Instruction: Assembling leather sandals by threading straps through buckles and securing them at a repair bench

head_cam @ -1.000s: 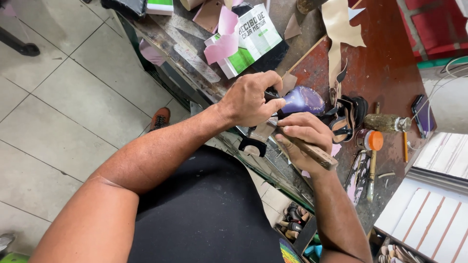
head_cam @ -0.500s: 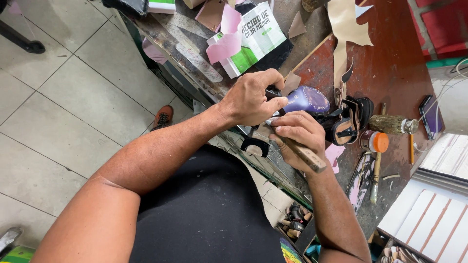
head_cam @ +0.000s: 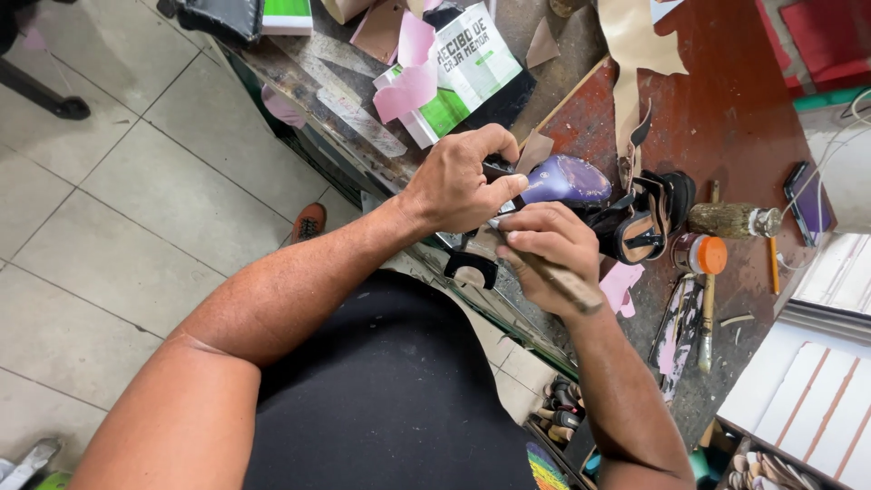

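Observation:
A purple shoe sole [head_cam: 567,181] lies at the near edge of a worn red workbench [head_cam: 726,109]. My left hand [head_cam: 458,181] pinches its heel end and holds it steady. My right hand [head_cam: 544,247] is closed around a tool with a wooden handle [head_cam: 567,286], whose tip meets the sole where my two hands come together. The tool's working end is hidden by my fingers. Black strappy sandals [head_cam: 649,222] rest just beyond the sole.
On the bench are an orange-lidded jar [head_cam: 703,254], a brush [head_cam: 706,308], a phone [head_cam: 803,195], tan leather pieces [head_cam: 635,45] and pink scraps [head_cam: 408,77] over a green-and-white paper pad [head_cam: 463,68]. White panels [head_cam: 817,399] stand at right. Tiled floor [head_cam: 109,200] at left.
The view has shifted a little. Both hands keep their grip on the sole and the tool, with only small working movements at the sole's heel.

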